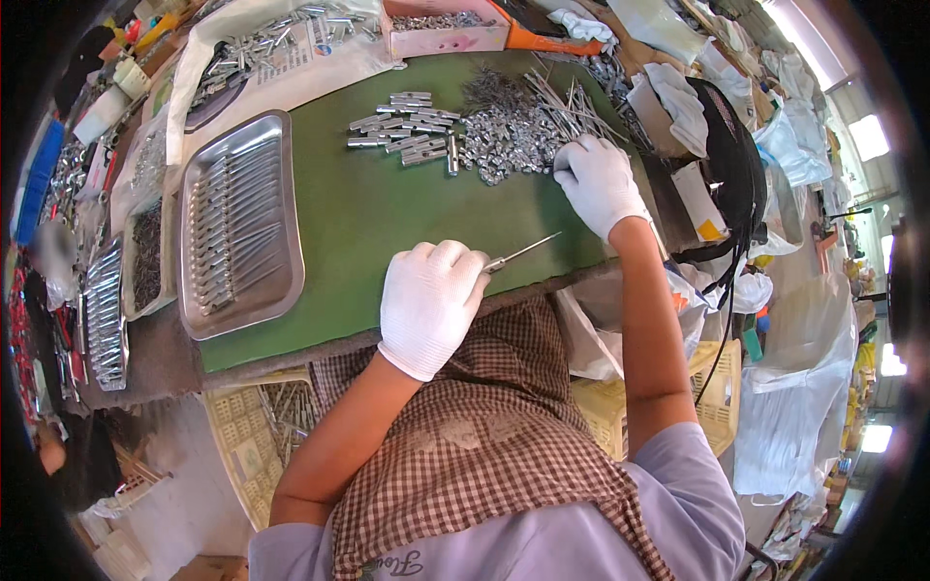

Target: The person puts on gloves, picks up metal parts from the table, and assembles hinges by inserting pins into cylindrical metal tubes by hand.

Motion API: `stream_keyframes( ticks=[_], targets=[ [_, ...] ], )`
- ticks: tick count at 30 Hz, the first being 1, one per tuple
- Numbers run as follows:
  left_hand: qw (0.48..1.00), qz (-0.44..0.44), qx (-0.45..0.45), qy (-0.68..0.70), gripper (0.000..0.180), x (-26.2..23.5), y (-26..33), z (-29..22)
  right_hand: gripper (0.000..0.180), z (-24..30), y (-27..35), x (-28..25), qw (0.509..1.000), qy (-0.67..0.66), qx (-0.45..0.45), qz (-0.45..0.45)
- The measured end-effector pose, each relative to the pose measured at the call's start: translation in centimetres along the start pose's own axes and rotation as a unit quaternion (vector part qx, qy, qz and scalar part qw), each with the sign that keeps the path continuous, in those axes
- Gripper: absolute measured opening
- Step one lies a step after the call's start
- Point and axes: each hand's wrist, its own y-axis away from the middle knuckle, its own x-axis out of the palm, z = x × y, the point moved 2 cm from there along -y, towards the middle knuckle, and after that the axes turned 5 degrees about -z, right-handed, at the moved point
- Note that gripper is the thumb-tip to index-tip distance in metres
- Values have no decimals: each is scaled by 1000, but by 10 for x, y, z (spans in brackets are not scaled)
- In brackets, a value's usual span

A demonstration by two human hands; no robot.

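My left hand [431,302], in a white knit glove, is closed around a slim metal piece with a thin pointed shaft [528,248]. The shaft sticks out to the right over the green mat [349,232]. My right hand [596,184], gloved too, is at the right edge of a heap of small shiny metal parts [509,145]. Its fingers are curled together and whatever lies between them is hidden. Left of the heap lie several short metal cylinders [412,126]. Behind it are a tangle of fine dark pins [494,89] and long thin metal rods [572,105].
A steel tray [295,247] at the left carries rows of similar pointed pieces. A bin of dark pins [147,257] stands beyond it. A pink box of small parts [448,39] sits at the back. Black cables [741,174] hang at the right, and yellow crates [242,436] stand below the table.
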Motion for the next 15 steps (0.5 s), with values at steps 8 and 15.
stream_keyframes(
  ticks=[8, 15],
  targets=[
    [1000, 15, -8, 8, 11, -1, 0, -1, 18, 40, 29, -21, 980, -187, -29, -63],
    [1000, 0, -2, -2, 13, -2, -2, -2, 13, 73, 62, -25, 962, -262, -77, -25]
  ],
)
